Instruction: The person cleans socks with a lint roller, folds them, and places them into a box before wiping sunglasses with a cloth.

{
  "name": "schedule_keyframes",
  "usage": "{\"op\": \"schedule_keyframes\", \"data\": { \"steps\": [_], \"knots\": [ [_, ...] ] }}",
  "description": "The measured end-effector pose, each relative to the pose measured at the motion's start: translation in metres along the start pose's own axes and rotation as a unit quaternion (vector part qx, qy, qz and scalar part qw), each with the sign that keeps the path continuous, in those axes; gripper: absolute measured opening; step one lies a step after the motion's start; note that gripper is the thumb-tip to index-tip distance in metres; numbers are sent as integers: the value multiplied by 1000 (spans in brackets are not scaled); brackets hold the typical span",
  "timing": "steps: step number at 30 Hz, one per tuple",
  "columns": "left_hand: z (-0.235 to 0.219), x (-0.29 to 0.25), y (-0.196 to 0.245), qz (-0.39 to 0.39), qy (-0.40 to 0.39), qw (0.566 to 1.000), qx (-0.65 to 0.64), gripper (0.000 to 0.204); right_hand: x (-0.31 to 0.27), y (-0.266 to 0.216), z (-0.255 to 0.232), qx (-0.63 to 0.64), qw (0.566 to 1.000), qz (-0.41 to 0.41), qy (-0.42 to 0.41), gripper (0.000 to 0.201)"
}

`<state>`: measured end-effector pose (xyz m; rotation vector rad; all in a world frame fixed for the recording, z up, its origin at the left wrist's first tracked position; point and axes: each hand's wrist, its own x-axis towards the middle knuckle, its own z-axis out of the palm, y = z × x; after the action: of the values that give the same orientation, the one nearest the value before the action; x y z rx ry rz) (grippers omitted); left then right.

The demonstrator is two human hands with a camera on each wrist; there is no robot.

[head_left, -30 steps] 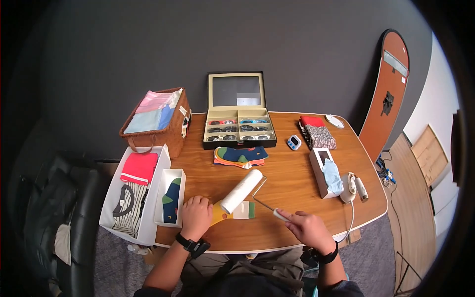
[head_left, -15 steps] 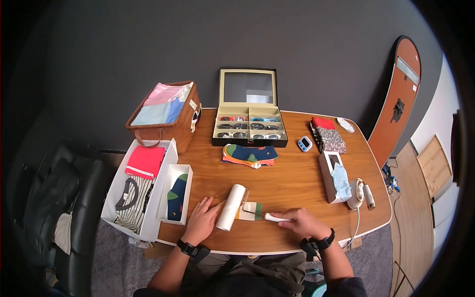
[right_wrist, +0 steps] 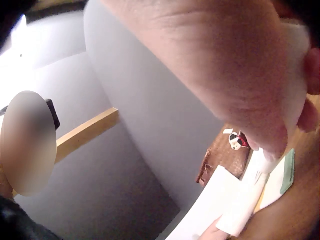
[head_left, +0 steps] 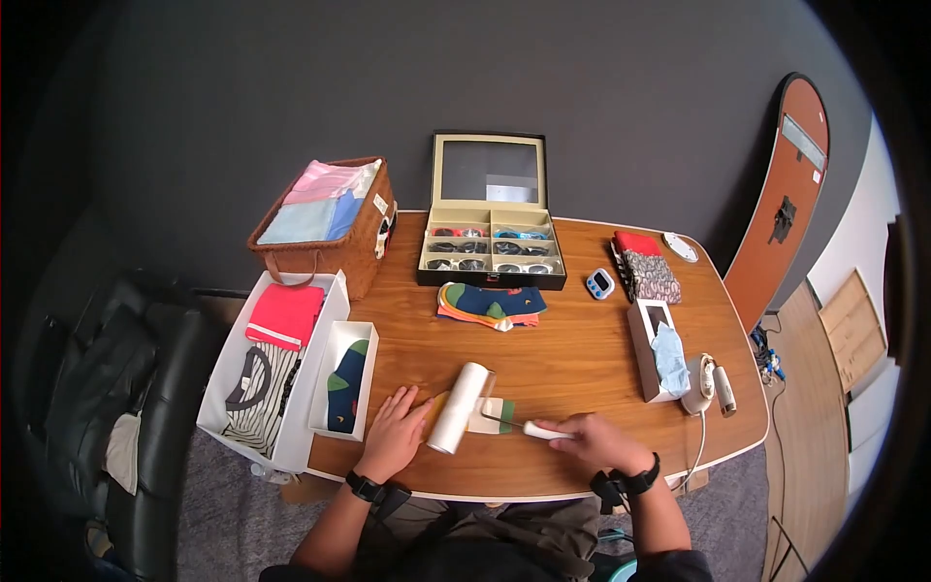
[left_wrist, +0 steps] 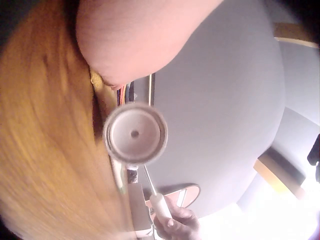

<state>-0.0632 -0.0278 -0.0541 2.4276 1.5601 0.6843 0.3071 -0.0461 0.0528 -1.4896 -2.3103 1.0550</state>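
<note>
My right hand (head_left: 602, 442) grips the white handle (head_left: 547, 430) of a lint roller. Its white roll (head_left: 459, 408) lies across a yellow, white and green sock (head_left: 496, 416) flat near the table's front edge. My left hand (head_left: 395, 436) rests with fingers extended at the sock's left end, just left of the roll, which covers part of the sock. In the left wrist view the roll's round end (left_wrist: 134, 134) faces the camera, and the right hand (left_wrist: 179, 223) is round the handle behind it. The right wrist view shows the roll (right_wrist: 245, 202) against the sock (right_wrist: 280, 182).
Left stand a narrow white box (head_left: 362, 335) with a navy sock, a larger white box (head_left: 331, 308) of clothes and a wicker basket (head_left: 335, 257). Behind are folded socks (head_left: 492, 303) and a glasses case (head_left: 493, 280). A timer (head_left: 600, 283) and tissue box (head_left: 644, 364) are right.
The roller has come down and left onto the sock, then shifted slightly right. My left hand has moved a little down and left, its fingers more spread. The head view has also shifted.
</note>
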Motion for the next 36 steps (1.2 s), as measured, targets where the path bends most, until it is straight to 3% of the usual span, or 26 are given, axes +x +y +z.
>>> {"op": "schedule_keyframes", "data": {
  "steps": [7, 10, 14, 16, 19, 22, 25, 28, 32, 34, 36],
  "knots": [
    [0, 0, 2, 0, -1, 1000, -5, 39, -36, -10, -39, -99, 993, 59, -29, 46],
    [0, 0, 1, -1, -1, 1000, -2, 39, -5, -13, -13, -62, 998, -14, 18, 42],
    [2, -1, -1, 3, 6, 1000, -6, 39, 4, 12, -2, -36, 999, -6, -2, 45],
    [1, -1, 1, 3, 4, 1000, -6, 39, -22, -4, -21, -56, 998, -9, 9, 42],
    [0, 0, 2, 2, 2, 1000, -4, 39, -49, 12, -32, -69, 997, -1, 21, 44],
    [0, -1, 3, 0, 0, 1000, 1, 39, -37, -33, -36, -134, 989, 65, -11, 43],
    [0, 0, 2, -2, 2, 1000, 6, 39, -4, -19, -10, -58, 998, 20, 14, 43],
    [0, -1, 2, 2, 3, 1000, 8, 39, 0, -24, -12, -48, 998, 37, 3, 44],
    [-1, 0, 5, 4, 7, 1000, 5, 39, -39, -6, -32, -97, 993, 68, -6, 45],
    [-1, 0, 5, -2, 7, 1000, 4, 39, -50, 12, -31, -64, 997, 0, 36, 44],
    [-1, -1, 4, -3, 4, 1000, -3, 39, -40, -3, -31, -95, 995, 15, 26, 45]
  ]
}}
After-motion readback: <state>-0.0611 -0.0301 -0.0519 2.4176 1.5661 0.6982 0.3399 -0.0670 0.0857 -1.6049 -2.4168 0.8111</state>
